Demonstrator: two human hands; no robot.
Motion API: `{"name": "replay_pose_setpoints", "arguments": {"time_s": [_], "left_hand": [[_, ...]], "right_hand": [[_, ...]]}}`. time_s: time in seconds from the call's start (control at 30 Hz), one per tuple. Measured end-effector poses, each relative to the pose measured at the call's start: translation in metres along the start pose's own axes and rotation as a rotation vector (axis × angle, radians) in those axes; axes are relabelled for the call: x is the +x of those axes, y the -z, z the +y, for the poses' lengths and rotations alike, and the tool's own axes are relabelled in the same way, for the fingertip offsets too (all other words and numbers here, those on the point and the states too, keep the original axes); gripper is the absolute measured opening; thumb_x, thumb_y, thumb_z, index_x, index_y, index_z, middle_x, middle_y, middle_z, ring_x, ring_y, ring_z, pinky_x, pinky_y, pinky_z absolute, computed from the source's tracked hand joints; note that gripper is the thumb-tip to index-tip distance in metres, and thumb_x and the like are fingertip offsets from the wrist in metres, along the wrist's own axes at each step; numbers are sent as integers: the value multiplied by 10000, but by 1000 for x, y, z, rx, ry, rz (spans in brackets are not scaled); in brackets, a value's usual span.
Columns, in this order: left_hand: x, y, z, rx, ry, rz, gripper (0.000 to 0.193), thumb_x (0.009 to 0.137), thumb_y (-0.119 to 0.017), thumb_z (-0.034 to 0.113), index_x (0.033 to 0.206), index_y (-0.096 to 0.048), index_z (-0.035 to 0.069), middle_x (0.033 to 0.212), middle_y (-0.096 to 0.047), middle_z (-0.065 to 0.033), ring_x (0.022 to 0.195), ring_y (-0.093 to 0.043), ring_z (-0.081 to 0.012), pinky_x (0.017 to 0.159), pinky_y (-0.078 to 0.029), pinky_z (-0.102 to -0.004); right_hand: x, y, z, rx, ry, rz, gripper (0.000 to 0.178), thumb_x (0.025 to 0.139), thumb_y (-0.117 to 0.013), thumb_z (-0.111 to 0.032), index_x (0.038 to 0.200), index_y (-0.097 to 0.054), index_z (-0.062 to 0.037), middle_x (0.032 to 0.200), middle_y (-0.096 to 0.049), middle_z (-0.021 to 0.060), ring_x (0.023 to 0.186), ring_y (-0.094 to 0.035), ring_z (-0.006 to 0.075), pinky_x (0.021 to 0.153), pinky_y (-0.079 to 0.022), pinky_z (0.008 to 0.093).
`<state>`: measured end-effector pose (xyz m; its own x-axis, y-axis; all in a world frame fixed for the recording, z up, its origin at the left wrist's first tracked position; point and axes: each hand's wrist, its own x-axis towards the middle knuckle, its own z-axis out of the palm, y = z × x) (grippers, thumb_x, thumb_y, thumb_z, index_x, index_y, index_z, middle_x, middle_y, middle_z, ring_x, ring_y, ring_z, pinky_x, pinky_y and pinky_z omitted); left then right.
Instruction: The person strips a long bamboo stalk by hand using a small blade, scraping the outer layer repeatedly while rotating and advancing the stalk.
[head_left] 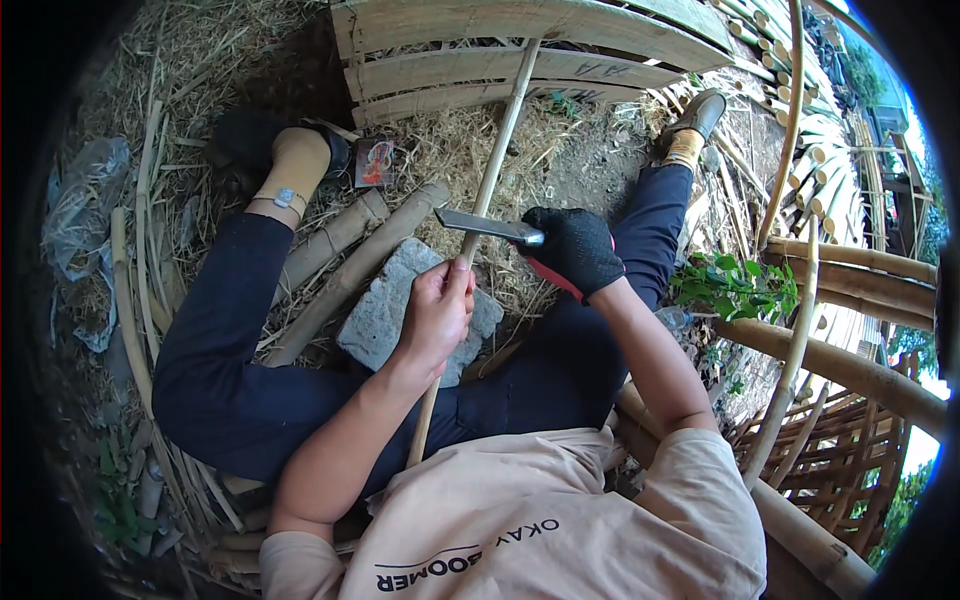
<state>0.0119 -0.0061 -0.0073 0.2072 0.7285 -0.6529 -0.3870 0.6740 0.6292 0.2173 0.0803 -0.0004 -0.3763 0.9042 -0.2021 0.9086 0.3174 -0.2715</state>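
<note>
My bare left hand (437, 312) is wrapped round a long, thin bamboo strip (501, 148). The strip slants from my lap up past the hand, and its far end meets the wooden crate. My right hand (578, 252), in a black and red glove, grips a knife with a broad metal blade (478, 224). That blade lies across the strip just beyond my left fingers, its tip pointing left. Below my left hand, a rough grey stone block (378, 305) sits on the ground between my legs.
A slatted wooden crate (440, 72) stands ahead. Bamboo pieces (350, 262) lie beside the stone, over straw-littered ground. Stacked bamboo poles (828, 185) and a woven basket (840, 450) are on the right. A crumpled clear plastic bag (88, 215) lies at the far left.
</note>
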Motion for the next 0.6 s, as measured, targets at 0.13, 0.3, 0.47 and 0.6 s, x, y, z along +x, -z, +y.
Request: {"name": "replay_pose_setpoints", "arguments": {"time_s": [0.13, 0.3, 0.47, 0.6], "left_hand": [[-2, 0, -6, -2, 17, -30, 362, 1106, -416, 382, 849, -470, 133, 578, -304, 101, 416, -239, -4, 376, -165, -220], [-2, -2, 0, 33, 7, 6, 362, 1105, -416, 389, 852, -466, 135, 571, -299, 98, 409, -232, -6, 370, -166, -223], [-3, 2, 3, 23, -6, 18, 359, 1106, -414, 388, 855, -460, 135, 573, -294, 98, 412, -228, -5, 371, -163, -218], [-2, 1, 7, 39, -7, 31, 364, 1108, -407, 388, 852, -455, 134, 576, -288, 100, 412, -222, -2, 370, -161, -213]], "right_hand": [[7, 0, -8, -57, -7, -27, 152, 825, -686, -292, 903, -737, -171, 769, -715, 133, 743, -716, 351, 675, -561, 462], [22, 1, 2, -119, 110, 35, 115, 805, -669, -263, 872, -736, -198, 760, -722, 99, 713, -725, 311, 640, -562, 446], [32, -9, 3, -103, 161, 117, 131, 830, -670, -281, 912, -751, -221, 759, -719, 84, 697, -716, 308, 626, -556, 436], [37, -13, 6, -74, 201, 170, 114, 813, -676, -273, 881, -743, -210, 751, -717, 82, 687, -716, 304, 630, -557, 435]]}}
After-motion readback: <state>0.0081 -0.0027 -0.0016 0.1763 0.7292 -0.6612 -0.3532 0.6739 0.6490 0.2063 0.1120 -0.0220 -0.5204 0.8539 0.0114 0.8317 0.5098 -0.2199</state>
